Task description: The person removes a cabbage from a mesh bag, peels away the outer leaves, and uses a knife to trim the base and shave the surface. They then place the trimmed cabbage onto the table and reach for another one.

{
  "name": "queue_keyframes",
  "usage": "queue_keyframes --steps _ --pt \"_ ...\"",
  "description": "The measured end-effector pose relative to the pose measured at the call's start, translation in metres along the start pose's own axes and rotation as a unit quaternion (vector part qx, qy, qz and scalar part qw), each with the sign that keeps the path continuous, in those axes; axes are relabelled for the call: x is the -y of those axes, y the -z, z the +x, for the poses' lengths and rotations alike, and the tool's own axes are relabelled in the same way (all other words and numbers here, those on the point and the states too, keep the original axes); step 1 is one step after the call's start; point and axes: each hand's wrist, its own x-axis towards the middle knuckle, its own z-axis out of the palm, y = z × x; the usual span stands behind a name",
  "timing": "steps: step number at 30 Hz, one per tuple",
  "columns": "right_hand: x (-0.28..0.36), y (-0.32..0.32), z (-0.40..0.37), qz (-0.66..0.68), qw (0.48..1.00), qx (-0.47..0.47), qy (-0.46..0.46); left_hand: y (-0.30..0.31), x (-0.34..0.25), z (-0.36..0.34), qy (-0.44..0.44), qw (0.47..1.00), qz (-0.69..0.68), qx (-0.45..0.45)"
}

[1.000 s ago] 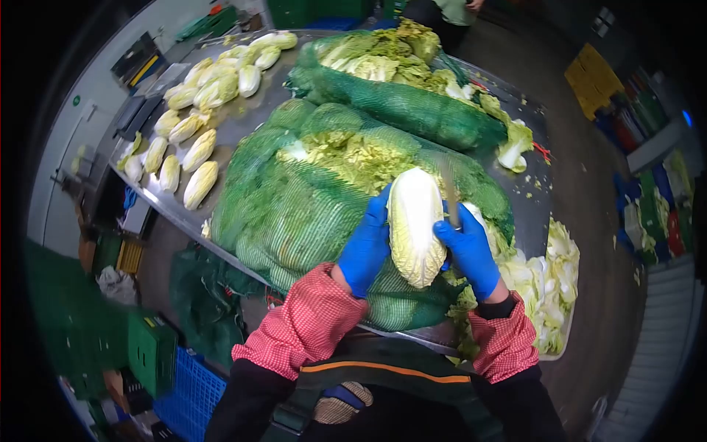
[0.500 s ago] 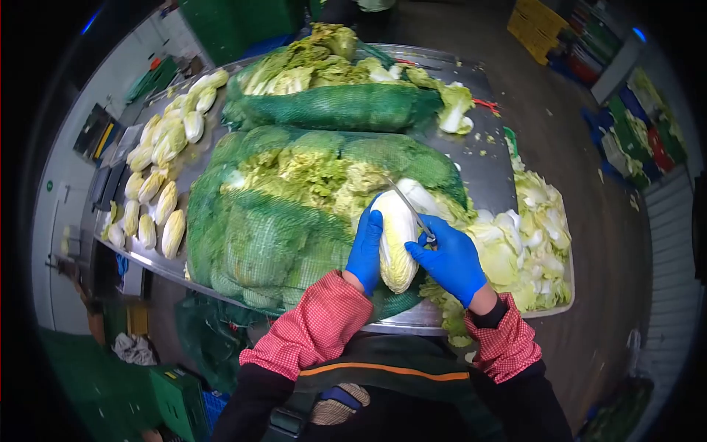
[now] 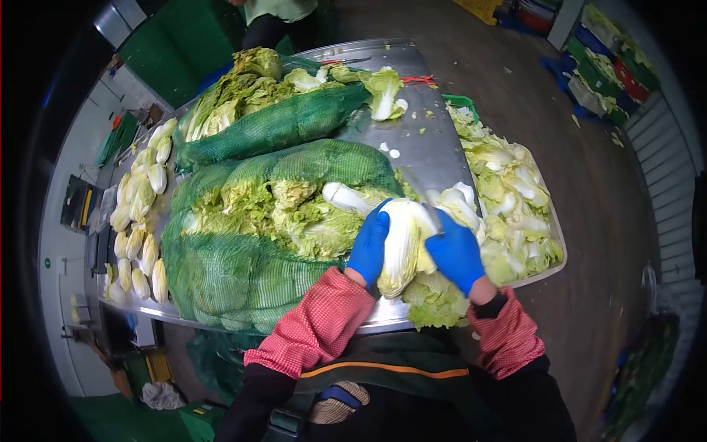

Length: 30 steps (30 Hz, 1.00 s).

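A pale napa cabbage [image 3: 401,247] is gripped along its left side by my blue-gloved left hand [image 3: 370,247], its white base facing away from me. My right hand [image 3: 456,254], also in a blue glove, is closed around a knife [image 3: 433,210] whose blade is smeared by motion beside the cabbage's base. An outer leaf [image 3: 425,258] stands away from the cabbage between the two hands. Below it, a loose green leaf [image 3: 436,300] hangs at the table's front edge. The green net sack [image 3: 258,283], slit open over more cabbages, lies just left of my left hand.
Trimmed cabbages [image 3: 140,191] lie at the left of the metal table [image 3: 423,158]. A second net sack [image 3: 272,125] is behind. At the right, a bin [image 3: 549,274] is heaped with leaves. Red-handled tools [image 3: 417,79] lie at the far edge. Another person [image 3: 280,15] stands beyond.
My view has turned rightward. An outer leaf now stands away from the cabbage, and my right hand with the knife has moved slightly right and down.
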Motion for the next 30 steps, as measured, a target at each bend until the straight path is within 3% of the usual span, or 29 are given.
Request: queue_keyframes --steps 1,2,5,6,11,13,15,17,18,19,21,22,25,29,30 --pt "-0.013 0.011 0.006 0.009 1.0 0.005 0.003 -0.003 -0.006 0.003 0.013 0.999 -0.022 0.022" --pt "-0.038 0.017 0.013 0.041 0.999 0.003 0.001 -0.007 -0.013 -0.001 0.184 0.963 -0.19 0.046" --pt "-0.082 0.034 0.031 0.064 0.995 -0.037 -0.062 -0.012 -0.025 0.001 0.266 0.888 -0.368 0.07" --pt "-0.073 0.039 0.028 -0.089 0.99 -0.032 -0.104 -0.012 -0.026 0.004 0.262 0.885 -0.379 0.068" --pt "0.004 0.012 -0.004 0.046 0.99 0.054 0.118 -0.005 -0.022 0.018 0.231 0.875 -0.426 -0.002" --pt "0.011 -0.004 -0.01 -0.025 0.981 0.016 0.194 0.004 -0.022 0.022 0.216 0.879 -0.424 -0.04" --pt "0.008 -0.007 -0.015 0.009 0.976 0.147 0.16 0.017 -0.011 0.027 0.174 0.869 -0.459 -0.063" --pt "0.015 0.004 -0.017 0.105 0.957 0.271 0.008 0.028 -0.028 0.02 0.175 0.856 -0.48 -0.078" --pt "0.016 0.009 -0.015 0.149 0.93 0.328 -0.069 0.035 -0.024 0.018 0.121 0.843 -0.52 -0.063" --pt "0.014 0.01 -0.005 0.184 0.928 0.307 -0.103 0.045 -0.021 0.017 0.109 0.843 -0.526 -0.036" --pt "0.01 -0.008 0.008 0.172 0.979 0.104 -0.037 0.062 -0.022 0.013 0.087 0.841 -0.534 0.022" --pt "0.019 -0.006 0.011 0.218 0.966 0.118 -0.067 0.065 -0.024 0.01 0.09 0.833 -0.545 0.023" --pt "0.042 -0.033 0.017 0.297 0.941 0.157 -0.03 0.066 -0.044 0.0 0.094 0.846 -0.525 0.012" --pt "0.075 -0.062 0.019 0.266 0.938 0.221 -0.016 0.08 -0.042 -0.005 0.037 0.871 -0.487 -0.055" --pt "0.08 -0.073 0.019 0.277 0.934 0.224 -0.013 0.088 -0.047 -0.008 0.065 0.873 -0.483 -0.022"
